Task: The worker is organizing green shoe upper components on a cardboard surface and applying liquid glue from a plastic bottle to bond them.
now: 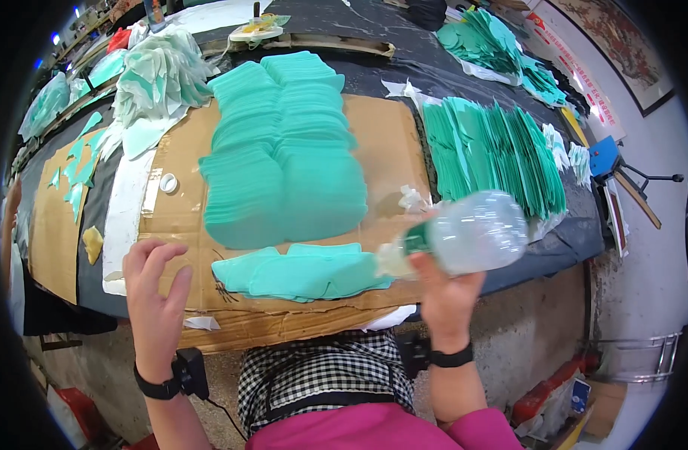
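In my right hand [446, 304] is a clear plastic bottle [485, 231] with a green band, lying nearly on its side with its whitish neck end pointing left. That neck end is over the right end of a short row of turquoise cut sheet pieces [306, 271] near the table's front edge. My left hand [156, 300] is raised left of this row, fingers curved and apart, holding nothing. Beyond the row, two side-by-side columns of overlapping turquoise pieces [284, 150] fan out over brown cardboard [389, 146].
A white ring [168, 183] lies on the cardboard at left, and a yellowish lump [92, 244] farther left. Standing turquoise sheets [494, 157] fill the right side. Piled pale-green sheets [161, 75] lie back left, more turquoise pieces [486, 41] back right. A blue clamp-like tool [605, 156] juts out at the right edge.
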Tool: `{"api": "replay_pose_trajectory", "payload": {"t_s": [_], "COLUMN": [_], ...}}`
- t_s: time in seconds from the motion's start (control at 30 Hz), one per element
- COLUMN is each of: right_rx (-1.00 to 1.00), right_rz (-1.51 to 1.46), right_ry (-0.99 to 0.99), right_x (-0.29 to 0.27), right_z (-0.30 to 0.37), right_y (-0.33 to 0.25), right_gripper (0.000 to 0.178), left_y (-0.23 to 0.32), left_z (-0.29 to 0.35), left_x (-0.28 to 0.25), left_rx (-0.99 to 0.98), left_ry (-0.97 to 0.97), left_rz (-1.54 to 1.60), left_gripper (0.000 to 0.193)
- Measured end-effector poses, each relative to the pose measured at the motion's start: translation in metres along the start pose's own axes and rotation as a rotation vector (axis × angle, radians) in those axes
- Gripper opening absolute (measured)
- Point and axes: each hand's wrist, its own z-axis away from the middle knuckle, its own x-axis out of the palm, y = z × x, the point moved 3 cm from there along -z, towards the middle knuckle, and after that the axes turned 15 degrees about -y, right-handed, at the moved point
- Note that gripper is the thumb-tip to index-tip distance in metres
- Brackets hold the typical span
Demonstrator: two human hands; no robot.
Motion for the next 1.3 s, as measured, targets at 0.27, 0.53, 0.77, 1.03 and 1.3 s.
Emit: {"api": "replay_pose_trajectory", "payload": {"t_s": [0.27, 0.53, 0.77, 1.03, 1.3], "right_rx": [-0.162, -0.127, -0.165, -0.289, -0.141], "right_rz": [-0.372, -0.567, -0.535, -0.691, -0.034], "right_ry": [0.231, 0.25, 0.232, 0.07, -0.011], "right_x": [-0.101, -0.107, -0.099, -0.081, 0.001], "right_z": [0.035, 0.046, 0.036, 0.028, 0.003], "right_y": [-0.004, 0.016, 0.008, -0.007, -0.005], "right_gripper": [0.069, 0.07, 0.082, 0.094, 0.089], "left_y": [0.004, 0.003, 0.033, 0.034, 0.043], "left_z": [-0.053, -0.063, -0.044, -0.008, -0.01], "left_x": [0.042, 0.046, 0.017, 0.046, 0.082], "left_rx": [0.111, 0.14, 0.281, 0.086, 0.214], "left_ry": [-0.036, 0.053, 0.012, -0.256, -0.108], "left_rz": [-0.206, -0.316, -0.11, 0.588, 0.017], "left_gripper": [0.08, 0.079, 0.038, 0.03, 0.04]}}
